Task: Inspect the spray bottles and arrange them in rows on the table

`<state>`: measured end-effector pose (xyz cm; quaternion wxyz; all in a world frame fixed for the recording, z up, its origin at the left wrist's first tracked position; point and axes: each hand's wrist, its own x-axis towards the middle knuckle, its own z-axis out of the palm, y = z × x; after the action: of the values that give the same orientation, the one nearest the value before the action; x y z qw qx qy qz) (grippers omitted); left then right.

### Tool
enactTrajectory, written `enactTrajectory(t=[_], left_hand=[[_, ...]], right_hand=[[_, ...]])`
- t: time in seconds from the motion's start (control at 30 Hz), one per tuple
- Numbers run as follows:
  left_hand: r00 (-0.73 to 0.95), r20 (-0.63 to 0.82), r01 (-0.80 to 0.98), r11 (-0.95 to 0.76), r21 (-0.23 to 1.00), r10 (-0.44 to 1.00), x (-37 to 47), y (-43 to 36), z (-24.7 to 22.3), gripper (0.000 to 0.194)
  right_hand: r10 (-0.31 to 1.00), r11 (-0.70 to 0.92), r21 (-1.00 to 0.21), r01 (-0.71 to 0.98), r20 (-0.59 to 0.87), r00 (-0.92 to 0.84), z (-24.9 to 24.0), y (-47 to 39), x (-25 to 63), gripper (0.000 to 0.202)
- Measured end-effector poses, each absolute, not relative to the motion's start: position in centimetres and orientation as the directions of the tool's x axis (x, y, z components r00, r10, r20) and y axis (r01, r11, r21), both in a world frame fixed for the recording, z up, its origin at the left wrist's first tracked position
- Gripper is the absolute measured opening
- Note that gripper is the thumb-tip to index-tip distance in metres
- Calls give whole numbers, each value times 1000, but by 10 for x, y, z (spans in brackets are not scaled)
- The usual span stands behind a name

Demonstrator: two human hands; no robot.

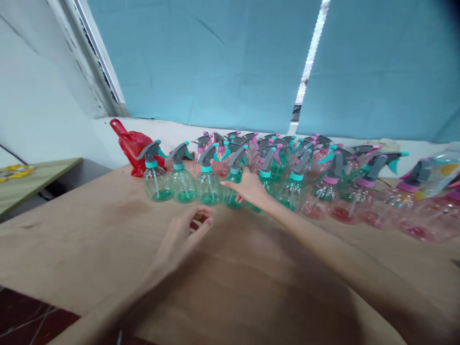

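Observation:
Rows of clear spray bottles with grey trigger heads stand on the wooden table. My right hand (247, 188) is at a green spray bottle (233, 191) in the front row, its thumb and fingers around the bottle's upper body. My left hand (192, 224) is just in front of another green bottle (208, 189), fingers curled but apart, with nothing between them. Two more green bottles, one (183, 186) and the leftmost (156, 182), stand to the left. Pink-collared bottles (347, 203) continue the front row to the right.
A red plastic bag (134, 146) lies behind the leftmost bottle. The brown table (89, 239) reaches toward me. At the far left is a greenish board (43, 177) with a yellow item (16, 171). A blue curtain (215, 62) hangs behind. A transparent package (445, 167) is at the right.

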<state>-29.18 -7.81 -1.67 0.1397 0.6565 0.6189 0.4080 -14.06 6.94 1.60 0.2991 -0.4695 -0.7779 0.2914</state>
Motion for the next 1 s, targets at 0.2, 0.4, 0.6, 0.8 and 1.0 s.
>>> enactTrajectory(t=[0.2, 0.4, 0.6, 0.8, 1.0], left_hand=[[124, 446, 787, -361, 501, 887, -255, -132, -10, 14], [37, 419, 774, -291, 563, 907, -251, -135, -4, 11], [-212, 407, 560, -231, 796, 889, -262, -83, -9, 27], [-113, 436, 519, -321, 792, 893, -221, -52, 14, 52], [50, 395, 524, -361, 771, 917, -166, -60, 36, 48]], right_hand=[[906, 391, -709, 587, 183, -383, 15, 74, -139, 61], [888, 428, -663, 615, 181, -423, 16, 60, -129, 54], [845, 520, -591, 617, 251, -472, 11, 34, -108, 52], [778, 615, -544, 571, 299, -553, 6, -5, -69, 38], [692, 714, -454, 533, 343, -635, 4, -42, -20, 44]])
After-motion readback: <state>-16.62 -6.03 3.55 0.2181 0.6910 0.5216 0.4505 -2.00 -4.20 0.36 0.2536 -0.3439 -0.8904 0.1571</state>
